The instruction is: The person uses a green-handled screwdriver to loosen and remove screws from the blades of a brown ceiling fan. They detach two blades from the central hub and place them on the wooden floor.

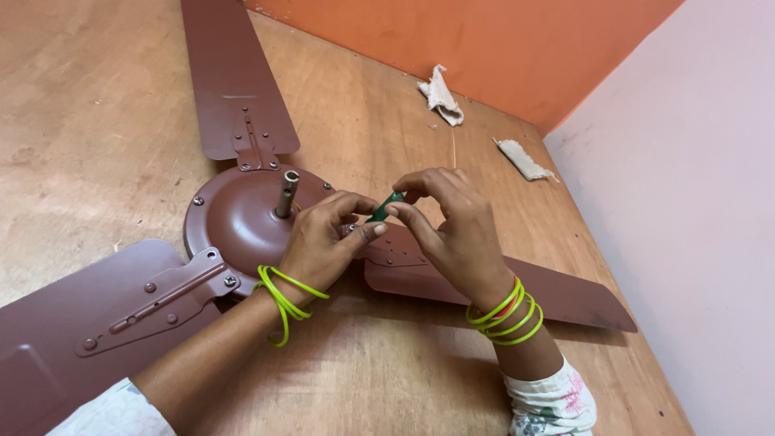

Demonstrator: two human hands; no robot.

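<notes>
A brown ceiling fan lies on a wooden floor, its round motor housing (238,218) topped by a short metal shaft (286,192). My left hand (324,238) rests at the hub's right edge, fingertips on a screw where the right blade (557,295) meets the hub. My right hand (452,226) pinches a small green-handled screwdriver (386,207) above that joint. Both wrists carry lime-green bangles. Another blade (230,77) runs toward the top, and a third blade (73,323) reaches to the lower left with its bracket screwed on.
Two crumpled cloth scraps (441,95) (523,159) lie near the corner where the orange wall (484,40) meets the pale pink wall (694,202). The wooden floor (89,121) stretches out to the left.
</notes>
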